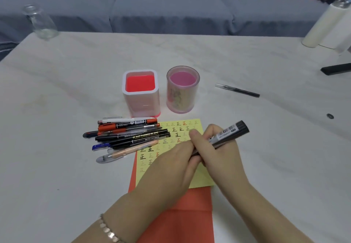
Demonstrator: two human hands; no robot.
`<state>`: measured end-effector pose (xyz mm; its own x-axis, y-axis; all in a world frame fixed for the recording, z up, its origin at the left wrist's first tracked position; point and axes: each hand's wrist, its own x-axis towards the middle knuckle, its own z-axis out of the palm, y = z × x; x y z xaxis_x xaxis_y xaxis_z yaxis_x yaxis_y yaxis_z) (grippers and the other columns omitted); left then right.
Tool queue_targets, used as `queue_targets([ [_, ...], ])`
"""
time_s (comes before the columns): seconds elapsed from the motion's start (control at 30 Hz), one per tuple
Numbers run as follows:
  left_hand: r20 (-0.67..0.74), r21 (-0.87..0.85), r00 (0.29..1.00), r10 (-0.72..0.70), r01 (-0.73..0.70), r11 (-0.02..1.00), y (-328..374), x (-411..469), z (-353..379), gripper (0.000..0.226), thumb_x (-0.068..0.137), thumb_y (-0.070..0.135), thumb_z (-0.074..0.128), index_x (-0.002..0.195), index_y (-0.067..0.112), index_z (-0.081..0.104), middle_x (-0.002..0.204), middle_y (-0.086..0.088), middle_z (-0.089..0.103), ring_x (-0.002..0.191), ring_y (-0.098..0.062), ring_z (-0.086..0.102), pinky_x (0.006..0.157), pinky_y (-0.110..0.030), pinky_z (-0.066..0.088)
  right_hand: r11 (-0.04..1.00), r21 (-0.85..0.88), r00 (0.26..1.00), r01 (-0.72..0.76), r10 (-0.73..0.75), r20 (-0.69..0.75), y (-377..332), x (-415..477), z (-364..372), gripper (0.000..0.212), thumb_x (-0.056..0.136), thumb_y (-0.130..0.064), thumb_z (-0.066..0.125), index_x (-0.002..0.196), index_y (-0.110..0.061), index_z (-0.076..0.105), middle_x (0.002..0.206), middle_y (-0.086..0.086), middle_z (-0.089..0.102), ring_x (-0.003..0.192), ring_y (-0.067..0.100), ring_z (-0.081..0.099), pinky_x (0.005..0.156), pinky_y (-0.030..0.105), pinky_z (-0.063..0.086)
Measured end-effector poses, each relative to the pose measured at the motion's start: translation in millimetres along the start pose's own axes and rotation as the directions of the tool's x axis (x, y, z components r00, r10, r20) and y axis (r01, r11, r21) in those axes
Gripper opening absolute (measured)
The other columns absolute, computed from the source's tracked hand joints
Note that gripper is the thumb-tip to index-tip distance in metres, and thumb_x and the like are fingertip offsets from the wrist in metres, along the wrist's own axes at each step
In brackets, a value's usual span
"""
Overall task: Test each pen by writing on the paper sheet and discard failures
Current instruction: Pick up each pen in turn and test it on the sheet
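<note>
Over the yellow paper sheet (199, 178), the right hand (220, 149) grips a black pen (232, 131) by its barrel while the left hand (171, 168) curls around its lower end. A pile of pens (129, 136) lies beside the sheet.

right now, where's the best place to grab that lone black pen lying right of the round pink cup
Probably mid-barrel of the lone black pen, pinched from above with the grip across its length. It lies flat on the table, slanting, with bare surface all round, so nothing blocks a top-down approach from the right.
</note>
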<state>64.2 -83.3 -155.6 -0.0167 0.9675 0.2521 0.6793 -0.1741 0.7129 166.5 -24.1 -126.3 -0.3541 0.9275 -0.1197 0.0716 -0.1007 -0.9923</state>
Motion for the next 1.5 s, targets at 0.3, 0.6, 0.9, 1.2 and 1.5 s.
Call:
queue_targets([
  [0.3,0.161,-0.044,0.982,-0.095,0.104,0.994,3,-9,-17,0.012,0.088,0.063,0.03,0.1,0.063,0.027,0.062,0.02,0.052,0.058,-0.003,0.046,0.052,-0.016,0.03,0.997,0.066,0.989,0.046,-0.055,0.134,1,-5,-6,0.032,0.075,-0.014,0.059,0.054,-0.015,0.036,0.039,-0.008,0.044,0.038,0.0,0.041,0.042,0.009,0.031],
  [0.6,-0.032,0.572,0.994,-0.105,0.105,0.814,-69,-38,-8,0.033,0.079,0.019,0.035,0.11,0.019,0.049,0.087,0.0,0.059,0.08,-0.018,0.038,0.07,-0.032,0.035,0.998,-0.039,0.958,-0.056,0.042,-0.284,28,-5,-46,0.018,0.085,-0.021,0.064,0.072,-0.015,0.053,0.038,-0.009,0.043,0.038,0.007,0.035,0.04,0.014,0.03],
  [0.9,-0.08,0.46,0.996,0.044,-0.003,0.888,-54,-24,15,0.036,0.085,0.026,0.045,0.112,0.007,0.058,0.111,-0.011,0.06,0.106,-0.023,0.045,0.099,-0.035,0.029,0.995,-0.071,0.949,-0.068,0.043,-0.311,37,-5,-55,0.017,0.09,-0.018,0.054,0.078,-0.008,0.061,0.046,0.001,0.05,0.045,0.013,0.046,0.05,0.018,0.041],
  [1.2,0.18,0.518,0.981,-0.068,-0.036,0.855,-56,-6,44,0.056,0.082,0.055,0.038,0.124,0.024,0.059,0.137,-0.005,0.051,0.128,-0.025,0.046,0.104,-0.041,0.021,0.997,-0.072,0.954,-0.038,0.014,-0.301,43,-1,-51,0.013,0.084,-0.019,0.065,0.073,-0.013,0.061,0.05,-0.002,0.058,0.051,0.011,0.053,0.057,0.021,0.047],
  [1.5,0.127,0.484,0.991,-0.044,-0.023,0.875,-61,-7,47,0.058,0.079,0.06,0.041,0.126,0.03,0.056,0.141,0.0,0.047,0.133,-0.021,0.038,0.107,-0.043,0.018,0.999,-0.052,0.893,-0.008,-0.016,-0.45,53,5,-25,0.037,0.087,-0.007,0.058,0.057,-0.007,0.037,0.035,-0.012,0.034,0.035,0.002,0.033,0.04,0.009,0.029],
])
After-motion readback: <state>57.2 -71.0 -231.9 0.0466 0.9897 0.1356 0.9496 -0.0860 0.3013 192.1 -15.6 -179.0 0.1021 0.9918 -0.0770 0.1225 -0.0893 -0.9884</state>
